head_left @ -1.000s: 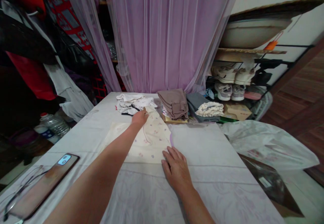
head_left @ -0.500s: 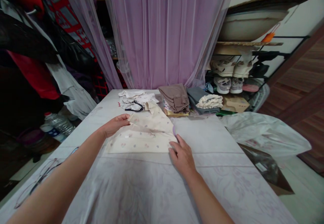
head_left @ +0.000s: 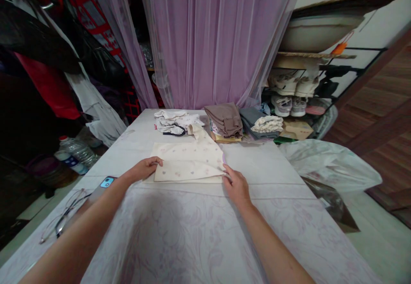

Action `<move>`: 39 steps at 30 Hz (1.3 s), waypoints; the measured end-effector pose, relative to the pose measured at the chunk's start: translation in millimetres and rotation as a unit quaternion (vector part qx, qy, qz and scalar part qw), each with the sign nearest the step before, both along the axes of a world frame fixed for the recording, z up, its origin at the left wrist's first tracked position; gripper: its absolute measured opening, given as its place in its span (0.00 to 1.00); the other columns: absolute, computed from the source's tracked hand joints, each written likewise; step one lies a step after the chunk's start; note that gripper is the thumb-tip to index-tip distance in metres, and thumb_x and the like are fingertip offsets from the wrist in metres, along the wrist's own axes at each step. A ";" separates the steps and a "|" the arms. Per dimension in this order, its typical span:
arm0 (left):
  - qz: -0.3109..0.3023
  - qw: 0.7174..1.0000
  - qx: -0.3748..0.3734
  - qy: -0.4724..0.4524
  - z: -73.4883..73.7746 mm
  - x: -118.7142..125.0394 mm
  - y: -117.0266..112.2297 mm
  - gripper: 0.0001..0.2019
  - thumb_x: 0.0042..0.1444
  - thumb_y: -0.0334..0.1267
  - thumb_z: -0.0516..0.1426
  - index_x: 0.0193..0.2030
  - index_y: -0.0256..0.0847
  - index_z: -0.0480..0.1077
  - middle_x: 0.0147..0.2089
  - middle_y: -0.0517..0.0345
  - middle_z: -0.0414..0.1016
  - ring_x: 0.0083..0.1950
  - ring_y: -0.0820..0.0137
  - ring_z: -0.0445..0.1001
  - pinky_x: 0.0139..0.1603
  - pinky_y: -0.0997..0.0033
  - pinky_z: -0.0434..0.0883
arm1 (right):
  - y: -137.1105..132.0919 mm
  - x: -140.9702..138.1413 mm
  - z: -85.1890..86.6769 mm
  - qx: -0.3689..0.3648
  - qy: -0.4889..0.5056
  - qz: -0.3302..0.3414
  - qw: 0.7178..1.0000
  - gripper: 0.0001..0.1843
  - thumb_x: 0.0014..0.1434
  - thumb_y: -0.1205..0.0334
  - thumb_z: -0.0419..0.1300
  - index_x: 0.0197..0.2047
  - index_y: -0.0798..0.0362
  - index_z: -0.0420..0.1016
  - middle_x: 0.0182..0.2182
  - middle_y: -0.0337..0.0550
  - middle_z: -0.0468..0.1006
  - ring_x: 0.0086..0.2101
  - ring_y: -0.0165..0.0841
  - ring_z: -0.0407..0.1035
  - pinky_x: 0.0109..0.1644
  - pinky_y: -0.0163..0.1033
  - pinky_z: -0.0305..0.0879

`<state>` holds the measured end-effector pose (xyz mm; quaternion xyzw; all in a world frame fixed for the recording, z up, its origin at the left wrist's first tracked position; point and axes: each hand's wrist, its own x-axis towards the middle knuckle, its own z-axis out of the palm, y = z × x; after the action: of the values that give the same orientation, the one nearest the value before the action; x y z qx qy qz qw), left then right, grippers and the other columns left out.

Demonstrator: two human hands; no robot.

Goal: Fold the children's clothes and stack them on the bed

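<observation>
A cream baby garment [head_left: 188, 160] with small pastel flowers lies flat on the sheet-covered table [head_left: 180, 232], a narrow strip of it [head_left: 195, 131] pointing to the far side. A folded flap crosses its lower half. My left hand [head_left: 144, 167] is at the flap's left end, fingers on the cloth. At the flap's right corner, my right hand [head_left: 236, 185] grips the fabric with its fingertips, the thumb hidden.
Folded clothes stand along the far edge: white garments [head_left: 176, 122], a taupe stack [head_left: 224, 119], grey cloth [head_left: 253, 119]. A phone [head_left: 107, 182] and glasses [head_left: 64, 211] lie near the left edge. A plastic bag [head_left: 327, 166] hangs beyond the right edge.
Both hands have moved nearer the garment's lower edge. A flap now lies folded across the garment, whose outline has narrowed. The camera view has shifted slightly.
</observation>
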<state>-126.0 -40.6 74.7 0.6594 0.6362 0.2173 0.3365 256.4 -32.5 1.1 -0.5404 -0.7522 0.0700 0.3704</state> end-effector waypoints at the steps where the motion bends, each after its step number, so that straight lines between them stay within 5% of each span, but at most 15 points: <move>1: 0.005 1.000 0.009 0.029 -1.1 -0.3 0.6 0.13 0.52 0.42 0.50 0.40 0.43 0.72 0.36 0.60 0.77 0.25 0.74 0.68 0.28 0.75 0.66 | -0.3 0.7 -0.4 0.007 -0.006 0.005 1.000 0.20 0.56 0.69 0.52 0.48 0.48 0.78 0.40 0.43 0.81 0.42 0.38 0.73 0.49 0.43 0.68; 4: 0.021 0.990 0.047 0.131 -0.8 1.8 2.5 0.16 0.56 0.39 0.48 0.44 0.46 0.74 0.38 0.60 0.79 0.37 0.69 0.76 0.39 0.74 0.69 | -1.5 2.0 -2.2 0.028 -0.024 0.009 0.999 0.20 0.54 0.73 0.51 0.39 0.47 0.81 0.40 0.42 0.81 0.42 0.37 0.72 0.49 0.43 0.68; 11: 0.080 0.939 0.065 0.327 8.5 32.6 -19.1 0.25 0.61 0.50 0.49 0.63 0.45 0.65 0.45 0.53 0.81 0.50 0.58 0.76 0.51 0.60 0.67 | -7.8 -1.6 1.8 0.071 -0.077 0.020 0.994 0.25 0.54 0.75 0.51 0.53 0.51 0.75 0.49 0.47 0.78 0.49 0.38 0.69 0.53 0.44 0.64; 14: 0.088 0.919 0.094 0.372 8.7 46.1 -31.0 0.27 0.60 0.51 0.52 0.64 0.44 0.64 0.44 0.50 0.81 0.52 0.55 0.75 0.56 0.54 0.63 | -10.5 -2.8 3.6 0.074 -0.089 0.049 0.992 0.21 0.55 0.75 0.53 0.46 0.48 0.78 0.51 0.45 0.76 0.51 0.37 0.67 0.55 0.45 0.61; 21: 0.104 0.949 0.085 0.286 -4.9 38.5 -27.6 0.25 0.63 0.44 0.47 0.65 0.41 0.61 0.57 0.47 0.75 0.55 0.59 0.74 0.52 0.64 0.68 | -10.8 -2.2 5.6 0.025 -0.087 0.012 0.996 0.17 0.57 0.72 0.54 0.39 0.46 0.82 0.48 0.43 0.78 0.49 0.37 0.68 0.53 0.45 0.61; 27: 0.115 0.962 0.024 0.248 -6.1 25.5 -21.5 0.24 0.60 0.46 0.51 0.62 0.43 0.64 0.39 0.55 0.78 0.42 0.63 0.77 0.44 0.69 0.70 | -12.8 -2.6 9.8 0.016 -0.086 0.020 0.996 0.17 0.55 0.72 0.54 0.39 0.46 0.82 0.48 0.42 0.79 0.49 0.38 0.69 0.54 0.45 0.62; 31: 0.107 0.955 0.008 0.275 1.7 28.4 -26.6 0.26 0.60 0.47 0.50 0.63 0.41 0.63 0.39 0.54 0.77 0.43 0.63 0.77 0.44 0.68 0.69 | -14.0 -3.5 10.1 0.027 -0.089 0.032 0.995 0.18 0.53 0.72 0.54 0.38 0.47 0.83 0.47 0.42 0.80 0.49 0.38 0.69 0.55 0.44 0.62; 36: 0.094 0.931 0.094 0.339 2.8 40.7 -34.7 0.24 0.61 0.43 0.50 0.62 0.39 0.66 0.53 0.43 0.73 0.52 0.55 0.73 0.52 0.59 0.69 | -14.1 -4.4 10.1 0.030 -0.085 0.028 0.996 0.17 0.52 0.71 0.54 0.37 0.48 0.83 0.46 0.42 0.80 0.48 0.37 0.70 0.55 0.43 0.62; 39: 0.013 0.935 0.171 0.310 -4.6 52.3 -34.7 0.20 0.62 0.42 0.49 0.57 0.40 0.71 0.56 0.44 0.74 0.57 0.55 0.71 0.59 0.54 0.66 | -15.4 -3.8 10.7 0.020 -0.085 0.024 0.996 0.17 0.53 0.70 0.54 0.36 0.47 0.83 0.46 0.41 0.80 0.49 0.37 0.69 0.55 0.44 0.61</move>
<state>-73.7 -75.2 70.1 0.7331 0.6708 0.1122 0.0024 252.5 -47.9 11.8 -0.5186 -0.7951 0.0181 0.3140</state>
